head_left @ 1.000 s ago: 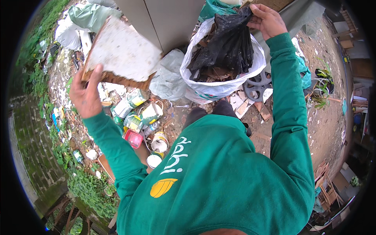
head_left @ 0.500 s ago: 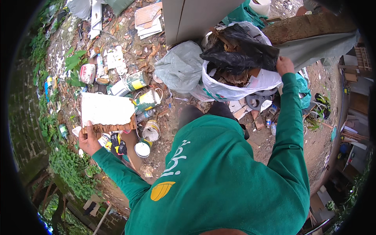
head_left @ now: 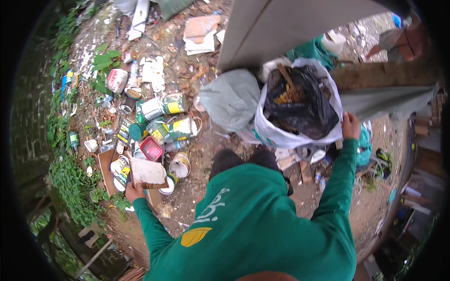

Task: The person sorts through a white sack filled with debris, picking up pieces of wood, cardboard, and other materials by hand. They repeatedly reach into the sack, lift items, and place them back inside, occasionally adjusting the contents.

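Note:
My left hand grips the lower edge of a broken wooden board with a white face, held low over the cluttered ground. My right hand is closed on the right rim of a large white sack, its fingers partly hidden. Inside the sack lies a black plastic bag, with a wood strip and brown debris among its folds. Next to the board sit a red tub and a white bucket.
A grey-green sack rests against the white one, below a tall pale panel. Several used paint cans lie on the left. A wooden beam reaches in from the right. Leafy plants line the left edge.
The black bag has dropped into the sack, and my right hand has gone from its edge to the sack's rim. My left hand has brought the board lower and closer to me.

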A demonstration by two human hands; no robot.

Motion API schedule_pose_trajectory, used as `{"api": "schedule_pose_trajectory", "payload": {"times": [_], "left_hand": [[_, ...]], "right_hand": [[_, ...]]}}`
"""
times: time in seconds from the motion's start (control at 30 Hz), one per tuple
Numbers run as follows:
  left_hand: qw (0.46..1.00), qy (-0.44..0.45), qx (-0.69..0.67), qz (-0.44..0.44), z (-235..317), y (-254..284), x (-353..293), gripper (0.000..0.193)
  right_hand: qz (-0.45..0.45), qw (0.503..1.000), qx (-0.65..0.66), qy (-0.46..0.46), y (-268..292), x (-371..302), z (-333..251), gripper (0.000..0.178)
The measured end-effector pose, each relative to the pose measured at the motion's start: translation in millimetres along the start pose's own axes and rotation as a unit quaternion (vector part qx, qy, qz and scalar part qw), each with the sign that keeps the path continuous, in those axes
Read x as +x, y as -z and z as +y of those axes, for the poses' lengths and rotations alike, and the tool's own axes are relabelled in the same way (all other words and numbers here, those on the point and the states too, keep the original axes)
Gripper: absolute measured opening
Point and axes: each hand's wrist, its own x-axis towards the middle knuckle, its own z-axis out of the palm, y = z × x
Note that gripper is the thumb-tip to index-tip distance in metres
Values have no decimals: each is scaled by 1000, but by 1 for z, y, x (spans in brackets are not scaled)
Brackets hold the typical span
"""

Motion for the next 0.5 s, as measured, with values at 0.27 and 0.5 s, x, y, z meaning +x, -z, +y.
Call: {"api": "schedule_pose_trajectory", "payload": {"times": [0.27,0.5], "left_hand": [[952,-92,188,-222,133,-107,121,33],[904,-295,-219,217,557,87,339,85]], "right_hand": [[133,991,-30,9,38,-92,36,38],[204,976,-79,12,70,-117,26,37]]}}
